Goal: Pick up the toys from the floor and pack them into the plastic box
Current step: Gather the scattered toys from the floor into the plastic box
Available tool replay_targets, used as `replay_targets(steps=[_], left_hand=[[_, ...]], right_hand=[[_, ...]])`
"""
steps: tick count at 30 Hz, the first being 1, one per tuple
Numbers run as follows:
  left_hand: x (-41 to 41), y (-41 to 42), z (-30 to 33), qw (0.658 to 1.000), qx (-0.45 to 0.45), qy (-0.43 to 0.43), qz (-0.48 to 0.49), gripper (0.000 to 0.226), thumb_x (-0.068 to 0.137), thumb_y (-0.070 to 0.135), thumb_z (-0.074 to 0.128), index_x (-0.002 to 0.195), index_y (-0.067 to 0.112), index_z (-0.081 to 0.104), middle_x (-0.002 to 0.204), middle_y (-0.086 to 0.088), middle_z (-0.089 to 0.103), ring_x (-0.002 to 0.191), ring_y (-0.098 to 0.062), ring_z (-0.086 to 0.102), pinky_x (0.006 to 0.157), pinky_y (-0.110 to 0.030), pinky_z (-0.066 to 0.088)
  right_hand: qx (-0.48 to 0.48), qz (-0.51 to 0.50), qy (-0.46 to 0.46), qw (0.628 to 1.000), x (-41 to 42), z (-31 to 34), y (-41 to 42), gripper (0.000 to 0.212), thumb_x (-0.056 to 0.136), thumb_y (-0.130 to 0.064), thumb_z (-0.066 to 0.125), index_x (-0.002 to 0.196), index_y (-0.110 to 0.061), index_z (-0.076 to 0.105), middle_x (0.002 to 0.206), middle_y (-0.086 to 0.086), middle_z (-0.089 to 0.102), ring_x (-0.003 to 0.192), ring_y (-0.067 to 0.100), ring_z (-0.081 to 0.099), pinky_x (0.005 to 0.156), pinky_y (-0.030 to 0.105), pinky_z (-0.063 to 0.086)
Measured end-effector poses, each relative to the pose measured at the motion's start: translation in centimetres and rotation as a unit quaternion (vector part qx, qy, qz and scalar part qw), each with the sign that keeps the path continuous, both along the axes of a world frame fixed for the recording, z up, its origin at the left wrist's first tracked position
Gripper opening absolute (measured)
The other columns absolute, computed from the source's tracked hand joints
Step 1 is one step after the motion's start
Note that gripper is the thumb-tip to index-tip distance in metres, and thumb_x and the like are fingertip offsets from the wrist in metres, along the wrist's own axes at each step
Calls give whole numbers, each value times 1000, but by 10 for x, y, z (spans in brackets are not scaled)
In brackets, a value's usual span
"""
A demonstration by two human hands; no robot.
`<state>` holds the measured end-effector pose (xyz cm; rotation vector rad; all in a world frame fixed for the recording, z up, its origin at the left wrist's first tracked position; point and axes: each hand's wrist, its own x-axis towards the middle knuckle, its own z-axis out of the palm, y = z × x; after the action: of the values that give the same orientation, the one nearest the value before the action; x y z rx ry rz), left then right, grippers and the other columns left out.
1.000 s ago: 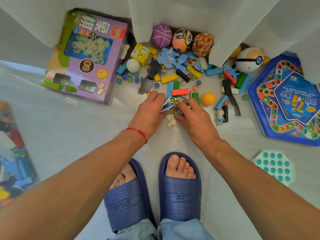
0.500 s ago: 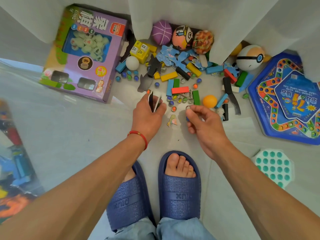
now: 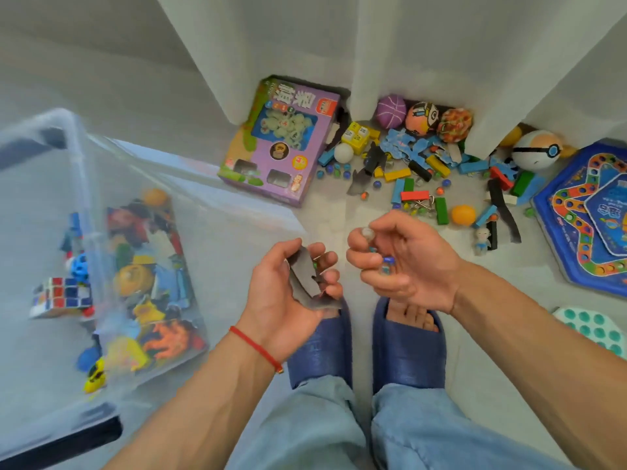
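My left hand (image 3: 288, 296) is palm up above my slippers, closed on flat grey puzzle pieces (image 3: 307, 283) and a small marble. To its right, my right hand (image 3: 400, 262) is closed around several glass marbles (image 3: 385, 262), one clear marble pinched at the fingertips. The clear plastic box (image 3: 81, 184) stands on the floor at the left, holding a Rubik's cube (image 3: 62, 296) and many colourful toys. A pile of blocks, marbles and blue puzzle pieces (image 3: 417, 178) lies on the floor ahead by the curtain.
A purple game box (image 3: 281, 144) lies beyond my left hand. Three balls (image 3: 424, 117) and a white ball toy (image 3: 536, 149) sit under the white curtain (image 3: 407, 56). A blue hexagonal game board (image 3: 590, 218) and a teal pop pad (image 3: 593, 329) lie at the right.
Both hands have lifted off the toy pile and drawn back toward me, carrying the grey pieces and marbles. My view has swung left, bringing the plastic box into sight.
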<state>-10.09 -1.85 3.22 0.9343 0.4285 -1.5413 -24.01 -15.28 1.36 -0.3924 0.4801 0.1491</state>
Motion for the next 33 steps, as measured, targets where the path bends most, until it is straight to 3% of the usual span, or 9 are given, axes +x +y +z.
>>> replay_targets(steps=[6, 11, 14, 16, 19, 23, 26, 29, 33], left_hand=[[73, 101, 80, 973, -7, -156, 167, 20, 80, 19, 53, 95, 8, 61, 95, -15, 60, 69, -24, 51, 65, -32, 40], [137, 181, 122, 944, 69, -214, 241, 35, 87, 29, 52, 115, 8, 55, 103, -15, 53, 89, -31, 55, 81, -40, 47], [154, 204, 139, 935, 109, -231, 245, 27, 81, 34, 54, 97, 13, 57, 94, -11, 49, 83, -27, 49, 76, -40, 42], [155, 209, 147, 938, 87, -221, 253, 31, 81, 33, 53, 97, 8, 59, 94, -13, 56, 84, -29, 56, 83, -41, 46], [155, 209, 152, 933, 103, -226, 261, 40, 87, 29, 50, 109, -4, 58, 116, -25, 63, 111, -41, 61, 103, -55, 44], [154, 204, 149, 918, 173, -260, 244, 64, 87, 28, 53, 145, 6, 37, 133, -23, 48, 128, -38, 45, 113, -47, 35], [141, 190, 142, 909, 172, -305, 227, 47, 88, 23, 55, 134, 10, 51, 133, -20, 50, 122, -35, 52, 106, -47, 44], [116, 159, 132, 898, 138, -378, 177, 20, 92, 15, 54, 110, 10, 62, 106, -12, 62, 97, -28, 61, 90, -42, 53], [63, 100, 107, 897, 78, -434, 24, 18, 95, 6, 46, 99, 11, 62, 89, -11, 67, 75, -24, 64, 70, -36, 53]], right_hand=[[-82, 161, 80, 980, 99, 97, 39, 23, 94, -28, 39, 80, -13, 50, 64, 1, 39, 40, 8, 31, 29, 15, 20], [-207, 170, 92, 959, 190, 171, 98, 19, 94, -16, 49, 103, -5, 62, 88, 13, 61, 71, 21, 62, 65, 27, 61], [-276, 130, 63, 950, 213, 191, 117, 33, 94, -41, 61, 114, -15, 63, 109, 0, 67, 96, 16, 67, 85, 31, 59], [-373, 153, 59, 913, 223, 193, 136, 47, 88, -52, 65, 121, -19, 58, 120, -8, 64, 107, 12, 64, 90, 32, 55], [-353, 144, 117, 917, 247, 194, 166, 22, 96, -18, 55, 115, -5, 55, 137, 16, 54, 117, 28, 59, 98, 35, 53], [-454, 259, 155, 838, 232, 200, 148, 27, 99, -18, 53, 118, 1, 58, 132, 21, 55, 120, 35, 58, 102, 42, 52], [-503, 273, 162, 804, 197, 198, 106, 30, 98, -21, 57, 120, -2, 63, 119, 16, 67, 106, 31, 69, 89, 42, 59], [-547, 233, 201, 778, 138, 182, 52, 27, 99, -22, 56, 115, -1, 65, 107, 16, 72, 92, 27, 72, 79, 39, 62], [-640, 207, 313, 671, 35, 135, -15, 26, 101, -20, 48, 111, -2, 64, 100, 15, 72, 82, 25, 70, 70, 37, 59]])
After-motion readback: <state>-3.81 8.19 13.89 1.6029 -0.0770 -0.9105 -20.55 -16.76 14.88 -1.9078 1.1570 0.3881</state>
